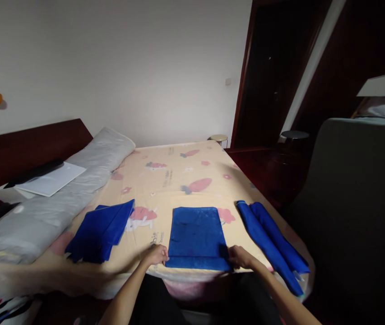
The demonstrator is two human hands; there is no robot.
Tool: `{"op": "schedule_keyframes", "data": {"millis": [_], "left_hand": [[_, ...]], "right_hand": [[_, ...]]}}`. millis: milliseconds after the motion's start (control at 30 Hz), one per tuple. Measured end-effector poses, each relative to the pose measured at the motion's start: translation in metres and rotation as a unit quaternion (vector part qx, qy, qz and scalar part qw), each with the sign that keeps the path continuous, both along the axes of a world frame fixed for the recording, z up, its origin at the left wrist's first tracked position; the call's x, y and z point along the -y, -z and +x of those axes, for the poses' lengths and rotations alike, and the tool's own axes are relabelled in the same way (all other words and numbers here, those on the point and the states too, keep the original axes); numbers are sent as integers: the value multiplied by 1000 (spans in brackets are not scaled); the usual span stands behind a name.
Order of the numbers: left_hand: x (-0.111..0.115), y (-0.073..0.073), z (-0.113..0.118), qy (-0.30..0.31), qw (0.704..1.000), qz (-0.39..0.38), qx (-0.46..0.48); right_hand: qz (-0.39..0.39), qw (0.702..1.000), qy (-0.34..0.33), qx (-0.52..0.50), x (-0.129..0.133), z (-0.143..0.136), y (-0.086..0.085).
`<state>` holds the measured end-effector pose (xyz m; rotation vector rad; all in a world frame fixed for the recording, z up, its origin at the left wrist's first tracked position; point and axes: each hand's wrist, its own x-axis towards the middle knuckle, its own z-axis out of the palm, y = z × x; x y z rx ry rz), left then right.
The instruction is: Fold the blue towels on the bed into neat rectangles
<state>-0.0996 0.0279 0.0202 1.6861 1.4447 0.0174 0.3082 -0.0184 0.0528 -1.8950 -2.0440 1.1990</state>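
Note:
A blue cloth lies flat at the near edge of the bed, with a folded strip along its near side. My left hand pinches the near left corner of this cloth. At the near right corner, my right hand has its fingers closed on the cloth's edge. Another blue cloth, loosely folded, rests to the left. On the right, two long rolled blue cloths lie side by side, slanting toward the near right edge.
The bed has a patterned sheet. A long grey pillow at the left bears a white flat object. A grey chair-like back stands at the right. Beyond the bed are a small stool and a dark stool.

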Motion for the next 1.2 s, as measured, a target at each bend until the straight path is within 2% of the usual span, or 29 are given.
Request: {"op": "schedule_keyframes", "data": {"millis": [233, 433, 567, 800, 1067, 1200], "left_hand": [[7, -6, 4, 45, 994, 49, -84], [14, -20, 15, 79, 975, 125, -164], [18, -32, 21, 117, 962, 165, -185], [24, -43, 30, 181, 948, 160, -208], [25, -52, 31, 215, 942, 150, -210], [26, -53, 33, 208, 944, 148, -211]], "right_hand": [[33, 994, -18, 106, 0, -6, 18], [61, 983, -35, 167, 4, -7, 26], [69, 978, -43, 194, 5, -9, 26], [73, 975, -66, 197, 4, -15, 18], [50, 978, -97, 176, 7, -17, 10], [38, 978, -96, 180, 8, -19, 10]]}}
